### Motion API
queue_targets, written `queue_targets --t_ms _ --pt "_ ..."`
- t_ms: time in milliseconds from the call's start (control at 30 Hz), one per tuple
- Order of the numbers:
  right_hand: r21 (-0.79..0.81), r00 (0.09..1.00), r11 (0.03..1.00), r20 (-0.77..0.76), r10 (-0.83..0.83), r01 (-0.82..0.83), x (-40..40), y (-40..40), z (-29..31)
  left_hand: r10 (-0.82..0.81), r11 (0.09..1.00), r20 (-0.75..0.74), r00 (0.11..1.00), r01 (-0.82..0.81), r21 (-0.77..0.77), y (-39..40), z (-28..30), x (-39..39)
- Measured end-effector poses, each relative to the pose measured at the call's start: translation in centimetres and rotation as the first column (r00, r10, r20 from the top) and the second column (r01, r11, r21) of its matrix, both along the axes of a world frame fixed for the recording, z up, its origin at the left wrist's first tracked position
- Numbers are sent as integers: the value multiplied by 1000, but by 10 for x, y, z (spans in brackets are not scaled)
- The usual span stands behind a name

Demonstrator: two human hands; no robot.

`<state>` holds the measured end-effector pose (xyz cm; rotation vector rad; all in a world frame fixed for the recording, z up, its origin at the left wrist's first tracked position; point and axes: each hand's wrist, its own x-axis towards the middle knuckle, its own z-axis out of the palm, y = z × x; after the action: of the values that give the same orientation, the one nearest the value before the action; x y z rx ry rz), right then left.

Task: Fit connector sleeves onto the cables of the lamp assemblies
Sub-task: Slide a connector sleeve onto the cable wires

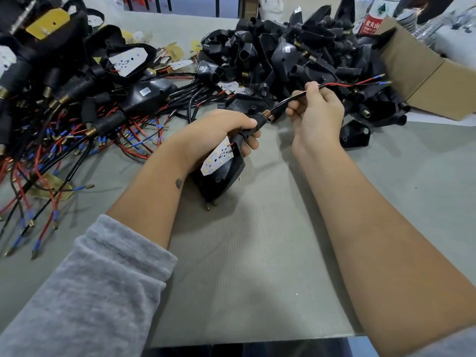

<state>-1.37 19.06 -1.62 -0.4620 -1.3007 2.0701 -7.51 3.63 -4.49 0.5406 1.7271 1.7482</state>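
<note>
While you sit at the grey table (257,266), the lamp (222,171) in your left hand is the thing to find everything else by. Far to the left of the lamp lies a big heap of finished lamps (77,81) with black, red and blue wires all tangled up. Your grey sleeve (85,287) is below that heap, near the bottom edge.

Your left hand (221,132) is wrapped round the lamp, with the fingers curled tight on its black neck. The lamp is black, and a white board (217,157) with small yellow dots sits in it, facing up at you. The bottom end of the lamp touches the table.

A black sleeve (257,122) with a brass tip sticks out of your left fist, at the top of the lamp. The black cable (291,99) comes out of that tip and bends up to the right.

Just to the right of the lamp, your right hand (315,112) pinches the cable between thumb and fingers. Past that hand the cable splits into a red wire and a black wire (360,83), each with a blue end.

Behind the lamp and to its right is a pile of empty black shells (296,55). Further right lies an open cardboard box (425,73), and a water bottle with a red label (371,19) stands behind it.
</note>
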Motion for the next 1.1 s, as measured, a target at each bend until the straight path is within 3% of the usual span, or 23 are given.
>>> queue_targets --t_ms 100,200,333,433,567,667,767,933,1100 --pt "-33 980 980 6 197 -197 2 -6 2 22 1000 -32 999 -21 4 -4 -2 2" --pt "86 910 910 130 394 -406 4 -17 1 39 999 -89 995 -41 -12 -5 2 6" --pt "222 855 827 190 483 -517 7 -18 0 67 996 -146 987 -75 -45 -8 12 15" --pt "318 811 747 265 522 -584 8 -16 0 149 989 -161 976 -147 26 -12 19 27" --pt "342 830 762 326 453 -550 9 -20 0 322 946 -183 929 -320 40 -11 27 35" --pt "300 869 819 237 433 -490 10 -22 1 439 898 -29 898 -438 43 -12 33 30" --pt "231 901 874 185 393 -428 10 -23 2 447 886 64 892 -452 104 -13 35 29" --pt "61 939 937 22 344 -345 8 -20 4 475 880 -57 878 -471 67 -10 32 32" --pt "-91 937 936 -121 329 -340 6 -16 4 496 866 -179 850 -499 32 -11 30 34"
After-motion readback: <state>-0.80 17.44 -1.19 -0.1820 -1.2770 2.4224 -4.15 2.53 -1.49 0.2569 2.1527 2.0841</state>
